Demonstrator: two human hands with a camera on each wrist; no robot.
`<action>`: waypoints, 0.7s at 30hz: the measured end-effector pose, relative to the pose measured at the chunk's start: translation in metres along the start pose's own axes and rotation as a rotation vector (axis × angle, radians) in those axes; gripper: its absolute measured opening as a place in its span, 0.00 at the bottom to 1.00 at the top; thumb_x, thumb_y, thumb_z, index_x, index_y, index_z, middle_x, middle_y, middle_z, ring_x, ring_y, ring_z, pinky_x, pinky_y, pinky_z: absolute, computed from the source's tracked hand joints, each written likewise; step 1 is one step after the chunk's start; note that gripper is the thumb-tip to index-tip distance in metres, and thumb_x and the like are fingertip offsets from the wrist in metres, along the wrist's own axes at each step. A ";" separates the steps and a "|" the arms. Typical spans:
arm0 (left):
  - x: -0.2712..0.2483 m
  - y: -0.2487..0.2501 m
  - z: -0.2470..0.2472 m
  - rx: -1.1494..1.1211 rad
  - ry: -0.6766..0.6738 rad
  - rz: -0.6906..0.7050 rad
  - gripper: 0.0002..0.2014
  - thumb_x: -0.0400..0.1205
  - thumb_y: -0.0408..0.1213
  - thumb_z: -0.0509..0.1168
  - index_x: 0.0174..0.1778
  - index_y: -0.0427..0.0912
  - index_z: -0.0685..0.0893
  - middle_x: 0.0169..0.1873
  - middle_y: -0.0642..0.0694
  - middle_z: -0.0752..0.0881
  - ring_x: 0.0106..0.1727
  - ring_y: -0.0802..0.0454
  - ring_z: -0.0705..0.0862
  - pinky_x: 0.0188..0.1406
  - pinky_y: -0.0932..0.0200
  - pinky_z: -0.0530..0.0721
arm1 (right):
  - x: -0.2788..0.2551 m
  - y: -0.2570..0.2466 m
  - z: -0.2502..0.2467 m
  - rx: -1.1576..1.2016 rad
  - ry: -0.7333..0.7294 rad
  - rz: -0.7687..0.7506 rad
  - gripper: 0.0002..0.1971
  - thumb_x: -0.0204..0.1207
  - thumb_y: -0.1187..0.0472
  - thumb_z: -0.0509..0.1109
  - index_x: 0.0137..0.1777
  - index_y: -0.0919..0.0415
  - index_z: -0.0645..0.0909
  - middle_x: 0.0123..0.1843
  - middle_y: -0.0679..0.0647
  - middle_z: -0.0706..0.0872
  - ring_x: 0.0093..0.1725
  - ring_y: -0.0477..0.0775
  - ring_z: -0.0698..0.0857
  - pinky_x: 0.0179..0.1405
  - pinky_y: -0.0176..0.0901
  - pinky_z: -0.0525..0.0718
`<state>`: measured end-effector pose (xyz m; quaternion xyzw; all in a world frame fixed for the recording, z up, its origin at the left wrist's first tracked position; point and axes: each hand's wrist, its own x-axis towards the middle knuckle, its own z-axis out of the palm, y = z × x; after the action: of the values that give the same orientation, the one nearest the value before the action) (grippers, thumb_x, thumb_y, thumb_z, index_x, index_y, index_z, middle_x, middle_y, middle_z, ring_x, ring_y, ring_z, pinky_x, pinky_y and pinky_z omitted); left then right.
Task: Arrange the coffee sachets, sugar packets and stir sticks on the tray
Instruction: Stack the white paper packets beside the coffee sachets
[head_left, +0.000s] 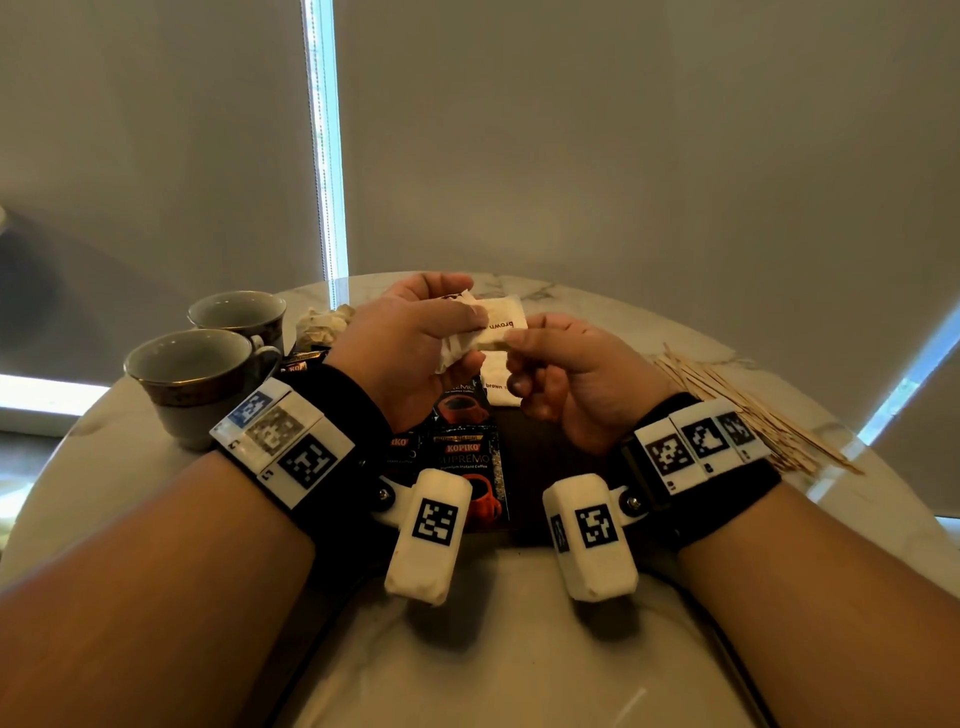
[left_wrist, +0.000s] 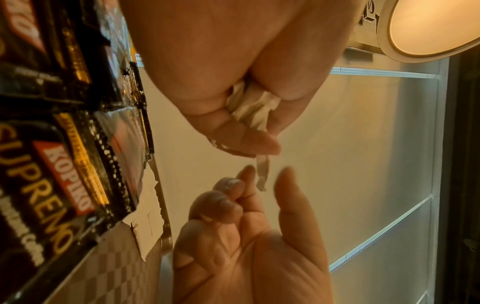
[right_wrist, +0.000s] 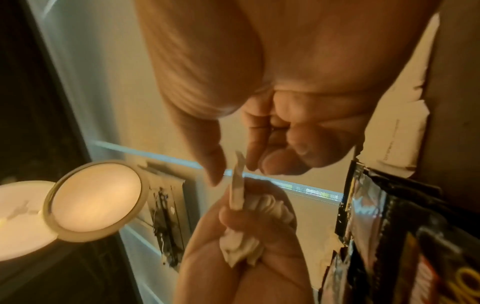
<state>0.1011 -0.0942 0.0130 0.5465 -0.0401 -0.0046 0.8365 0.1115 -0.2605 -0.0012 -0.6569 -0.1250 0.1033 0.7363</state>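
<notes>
My left hand (head_left: 457, 322) grips a crumpled bunch of white sugar packets (right_wrist: 241, 244) above the dark tray (head_left: 550, 457). One packet marked "brown" (head_left: 501, 322) sticks out of it to the right. My right hand (head_left: 519, 343) has its thumb and forefinger on either side of that packet's edge (left_wrist: 262, 174), with a small gap showing in both wrist views; its other fingers are curled in. Black Kopiko coffee sachets (head_left: 467, 467) overlap on the tray's left part, and one sugar packet (head_left: 501, 384) lies behind them. The wooden stir sticks (head_left: 753, 410) lie in a loose pile on the table at the right.
Two cups (head_left: 208, 374) (head_left: 239, 312) stand on the marble table (head_left: 493, 649) at the left. Behind them lie more pale packets (head_left: 322, 322) and a dark sachet (head_left: 301, 361). The tray's right half shows bare wood. Blinds hang close behind the table.
</notes>
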 end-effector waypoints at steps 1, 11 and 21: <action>-0.001 0.000 0.000 0.003 -0.003 -0.002 0.13 0.83 0.22 0.67 0.55 0.45 0.81 0.51 0.39 0.86 0.36 0.49 0.89 0.22 0.63 0.81 | -0.001 0.000 0.002 -0.024 0.012 -0.012 0.08 0.76 0.63 0.74 0.52 0.63 0.80 0.33 0.52 0.83 0.30 0.49 0.78 0.20 0.37 0.70; -0.002 0.000 -0.001 0.075 -0.065 -0.046 0.09 0.85 0.26 0.65 0.56 0.43 0.82 0.41 0.42 0.87 0.35 0.50 0.87 0.21 0.62 0.81 | 0.001 -0.008 0.002 0.251 0.201 -0.118 0.05 0.83 0.70 0.64 0.55 0.65 0.78 0.38 0.57 0.91 0.36 0.54 0.88 0.29 0.42 0.84; -0.007 0.001 0.000 0.164 -0.184 -0.084 0.05 0.79 0.38 0.72 0.48 0.45 0.83 0.40 0.42 0.89 0.35 0.47 0.85 0.20 0.64 0.77 | -0.005 -0.007 0.012 0.235 0.082 -0.169 0.19 0.83 0.67 0.66 0.71 0.78 0.76 0.40 0.61 0.86 0.30 0.52 0.85 0.20 0.38 0.79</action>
<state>0.0940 -0.0934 0.0139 0.6114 -0.0940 -0.0862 0.7810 0.1025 -0.2517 0.0073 -0.5570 -0.1367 0.0281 0.8187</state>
